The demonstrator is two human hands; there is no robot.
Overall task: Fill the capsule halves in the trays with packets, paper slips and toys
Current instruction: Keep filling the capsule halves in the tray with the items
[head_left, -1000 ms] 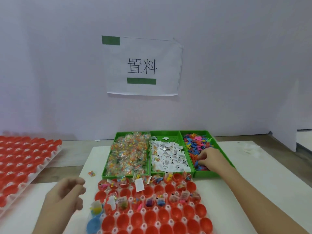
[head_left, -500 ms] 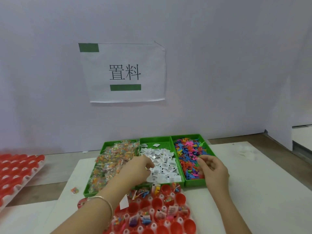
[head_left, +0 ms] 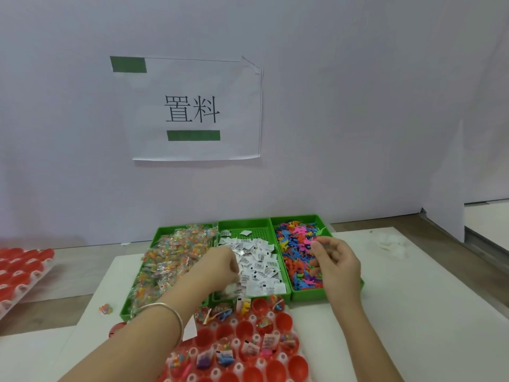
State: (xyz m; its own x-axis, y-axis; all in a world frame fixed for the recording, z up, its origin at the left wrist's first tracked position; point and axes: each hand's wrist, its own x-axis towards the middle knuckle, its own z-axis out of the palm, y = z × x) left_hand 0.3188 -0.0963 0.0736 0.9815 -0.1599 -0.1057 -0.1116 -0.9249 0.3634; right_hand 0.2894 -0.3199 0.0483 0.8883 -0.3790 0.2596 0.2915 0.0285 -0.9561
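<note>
– Okay, hands first: what is seen of the left hand (head_left: pixel 217 267)?
– It is held over the middle green bin (head_left: pixel 248 225), knuckles up, fingers curled down into the paper slips (head_left: pixel 261 260). The fingertips are hidden by the back of the hand, so whether a slip is pinched cannot be told. A silver bracelet (head_left: pixel 168 308) is worn on that wrist.
– And the right hand (head_left: pixel 336 261)?
– Held above the right green bin (head_left: pixel 311 295), over the toys (head_left: pixel 292 244). Fingers are curled, thumb and forefinger set close together. Whether a toy is gripped cannot be told: too small, and the colours blend.
– Task items, located?
– The packets (head_left: pixel 173 257) are heaped in the left green bin (head_left: pixel 125 312), slips in the middle one, toys in the right. The three bins are set side by side, touching, on the white surface (head_left: pixel 413 299).
– Capsule halves?
– Red capsule halves (head_left: pixel 283 321) are seated in a tray (head_left: pixel 233 322) just in front of the bins, partly covered by the left forearm. Some are loaded with packets, slips and toys; others show only red.
– Anything else?
– A second tray (head_left: pixel 19 271) of red halves is seen at the far left, well apart. One loose packet (head_left: pixel 106 308) lies on the surface left of the bins. A paper sign (head_left: pixel 192 108) with two printed characters is fixed to the wall.
</note>
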